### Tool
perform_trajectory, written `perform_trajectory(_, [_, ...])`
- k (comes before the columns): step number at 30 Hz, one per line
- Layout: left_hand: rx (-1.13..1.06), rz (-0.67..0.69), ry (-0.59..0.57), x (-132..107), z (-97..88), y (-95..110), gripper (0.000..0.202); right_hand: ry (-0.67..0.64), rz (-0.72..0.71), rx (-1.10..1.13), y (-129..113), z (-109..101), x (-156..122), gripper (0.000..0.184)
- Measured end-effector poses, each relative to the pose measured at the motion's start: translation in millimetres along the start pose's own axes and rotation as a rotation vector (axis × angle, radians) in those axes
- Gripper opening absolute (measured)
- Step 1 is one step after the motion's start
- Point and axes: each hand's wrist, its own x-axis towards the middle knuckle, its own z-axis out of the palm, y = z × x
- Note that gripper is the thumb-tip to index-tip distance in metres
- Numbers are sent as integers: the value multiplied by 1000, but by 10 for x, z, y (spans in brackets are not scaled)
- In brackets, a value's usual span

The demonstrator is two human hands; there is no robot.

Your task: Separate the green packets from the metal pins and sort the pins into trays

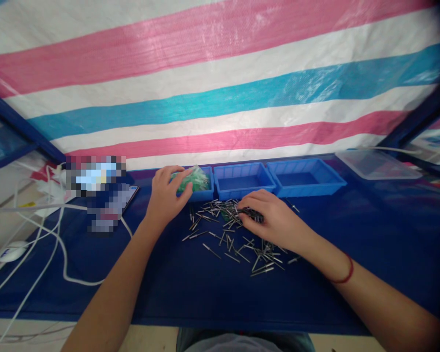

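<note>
Silver blind rivets [231, 243] lie loosely scattered across the dark blue table in front of the bins. My right hand [269, 217] is closed around a dark cluster of rivets [252, 214] low over the pile, its fingers curled and partly hiding them. At the left blue bin [201, 196], my left hand [168, 193] rests with thumb and fingers apart, touching a clear plastic bag with green contents [196, 180]. Green material also shows among the rivets near my right fingertips.
A middle blue bin [242, 178] and a right blue bin [308, 178] stand along the back. Behind them hangs a striped sheet [220, 102]. White cables [64, 249] and a phone [130, 200] lie at left. A translucent plastic lid [377, 164] lies back right.
</note>
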Motion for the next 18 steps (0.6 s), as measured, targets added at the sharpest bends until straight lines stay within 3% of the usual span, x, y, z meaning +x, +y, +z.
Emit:
perform_trajectory(2, [-43,34,37,-13,-55,104,22,-69,-87,-155,3,35,-6,14])
perform_trajectory(4, [-114,103,-19,-37,-87,214,14,-114,-133,-243,-15,77,-10,18])
perform_trajectory(8, [-215,253,-348,-94,-54,384,14,-113,-186,-373,-76,185,17,17])
perform_trajectory(11, [-235,258,-498,-123,19,430,16,-114,-208,-480,-113,276,65,17])
perform_trajectory(18, [-303,194,-542,-141,61,420,20,-85,-191,-519,-130,375,97,12])
